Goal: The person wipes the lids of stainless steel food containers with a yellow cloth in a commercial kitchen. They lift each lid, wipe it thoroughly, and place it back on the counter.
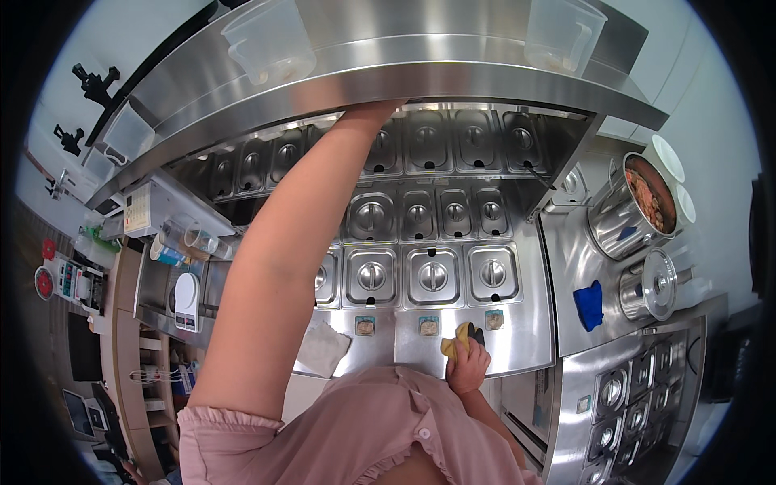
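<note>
My left arm stretches forward across the steel counter, and my left hand (379, 111) passes under the front edge of the steel overshelf (436, 82). Its fingers are hidden there, so what they touch does not show. Close to my body, at the counter's front edge, my right hand (468, 367) grips a yellow cloth (450, 347). A small black object (476, 334) shows beside the cloth at my fingers; its kind is unclear. Lidded steel food pans (433, 276) sit in rows ahead of both hands. A pale folded cloth (324, 348) lies left of my right hand.
Clear plastic jugs (270, 45) stand on the overshelf. To the right are an uncovered steel stockpot (612, 209) with food inside, a smaller lidded pot (633, 291) and a blue cloth (588, 305). A white kitchen scale (187, 297) and plastic cups (203, 239) stand left.
</note>
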Available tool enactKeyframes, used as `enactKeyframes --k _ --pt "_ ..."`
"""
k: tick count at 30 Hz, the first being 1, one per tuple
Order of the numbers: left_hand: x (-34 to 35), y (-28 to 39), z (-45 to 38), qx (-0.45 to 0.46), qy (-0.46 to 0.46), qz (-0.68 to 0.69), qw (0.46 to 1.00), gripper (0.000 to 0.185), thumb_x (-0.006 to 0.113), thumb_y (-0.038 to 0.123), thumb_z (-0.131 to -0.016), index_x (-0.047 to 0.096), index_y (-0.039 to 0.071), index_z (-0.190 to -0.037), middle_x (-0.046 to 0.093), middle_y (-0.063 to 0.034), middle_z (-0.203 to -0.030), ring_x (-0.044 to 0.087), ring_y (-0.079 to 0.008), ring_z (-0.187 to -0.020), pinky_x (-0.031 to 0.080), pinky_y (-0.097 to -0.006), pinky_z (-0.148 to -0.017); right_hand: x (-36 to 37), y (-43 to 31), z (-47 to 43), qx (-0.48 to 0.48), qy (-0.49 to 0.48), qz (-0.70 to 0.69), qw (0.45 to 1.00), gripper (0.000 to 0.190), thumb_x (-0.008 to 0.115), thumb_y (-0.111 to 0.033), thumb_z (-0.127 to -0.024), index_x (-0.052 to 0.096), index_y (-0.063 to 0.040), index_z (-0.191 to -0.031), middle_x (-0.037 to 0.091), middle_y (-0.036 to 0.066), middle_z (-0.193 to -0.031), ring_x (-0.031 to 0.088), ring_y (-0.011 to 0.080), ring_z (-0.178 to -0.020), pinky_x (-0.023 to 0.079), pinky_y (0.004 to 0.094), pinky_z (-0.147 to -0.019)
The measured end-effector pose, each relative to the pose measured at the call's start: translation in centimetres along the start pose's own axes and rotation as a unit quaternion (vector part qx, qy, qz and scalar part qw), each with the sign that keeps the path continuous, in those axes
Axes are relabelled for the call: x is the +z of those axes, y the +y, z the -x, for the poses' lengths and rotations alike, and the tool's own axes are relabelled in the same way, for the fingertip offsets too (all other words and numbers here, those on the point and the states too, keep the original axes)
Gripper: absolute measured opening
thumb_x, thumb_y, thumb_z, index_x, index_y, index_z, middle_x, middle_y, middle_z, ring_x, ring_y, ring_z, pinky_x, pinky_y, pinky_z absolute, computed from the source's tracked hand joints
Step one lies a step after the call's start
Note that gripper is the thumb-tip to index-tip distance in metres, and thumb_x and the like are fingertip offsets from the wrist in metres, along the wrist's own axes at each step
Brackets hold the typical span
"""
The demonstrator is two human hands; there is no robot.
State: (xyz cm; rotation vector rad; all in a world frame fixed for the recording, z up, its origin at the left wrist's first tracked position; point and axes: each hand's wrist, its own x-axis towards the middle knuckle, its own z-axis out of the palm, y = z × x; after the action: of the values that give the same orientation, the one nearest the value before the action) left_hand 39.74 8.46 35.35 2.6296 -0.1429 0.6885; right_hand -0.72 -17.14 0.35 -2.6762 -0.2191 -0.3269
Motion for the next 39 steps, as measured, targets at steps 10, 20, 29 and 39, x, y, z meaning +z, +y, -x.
enactKeyframes --k 10,20,29,39 --pt "-2.2 -2.1 -0.2 0.023 0.065 0.043 0.997 0.062 0.067 0.052 -0.084 0.061 0.009 -0.128 0.062 -0.0134 -0.129 0.055 -0.0322 -0.122 0.043 -0.0439 -0.104 0.6 0.2 0.2 -0.006 0.013 0.023 1.0 0.056 0.07 -0.016 -0.074 0.057 -0.016 -0.129 0.051 0.016 -0.13 0.049 0.039 -0.117 0.036 0.0537 -0.1" --pt "-4.8 -3.8 -0.8 0.07 0.131 0.068 0.987 0.06 0.069 0.049 -0.083 0.062 0.01 -0.127 0.063 -0.0123 -0.127 0.056 -0.0316 -0.119 0.044 -0.044 -0.102 0.8 0.0 0.7 0.03 -0.006 0.005 1.0 0.059 0.074 -0.016 -0.071 0.057 -0.019 -0.127 0.05 0.012 -0.134 0.046 0.0366 -0.122 0.034 0.0529 -0.103" --pt "-3.5 -2.5 -0.6 0.092 0.139 0.084 0.982 0.058 0.07 0.047 -0.082 0.062 0.011 -0.126 0.063 -0.0114 -0.126 0.057 -0.031 -0.117 0.044 -0.044 -0.101 0.7 0.2 0.5 0.028 0.002 0.001 1.0 0.061 0.074 -0.015 -0.069 0.059 -0.018 -0.128 0.05 0.015 -0.133 0.046 0.0376 -0.121 0.034 0.0517 -0.104" --pt "-2.4 -1.1 0.6 0.096 0.093 0.074 0.988 0.056 0.072 0.045 -0.081 0.063 0.012 -0.125 0.064 -0.0104 -0.124 0.058 -0.0303 -0.115 0.045 -0.044 -0.1 0.7 0.3 0.5 0.027 0.008 -0.004 1.0 0.06 0.073 -0.013 -0.069 0.06 -0.017 -0.127 0.051 0.014 -0.132 0.047 0.0372 -0.121 0.035 0.0512 -0.103"
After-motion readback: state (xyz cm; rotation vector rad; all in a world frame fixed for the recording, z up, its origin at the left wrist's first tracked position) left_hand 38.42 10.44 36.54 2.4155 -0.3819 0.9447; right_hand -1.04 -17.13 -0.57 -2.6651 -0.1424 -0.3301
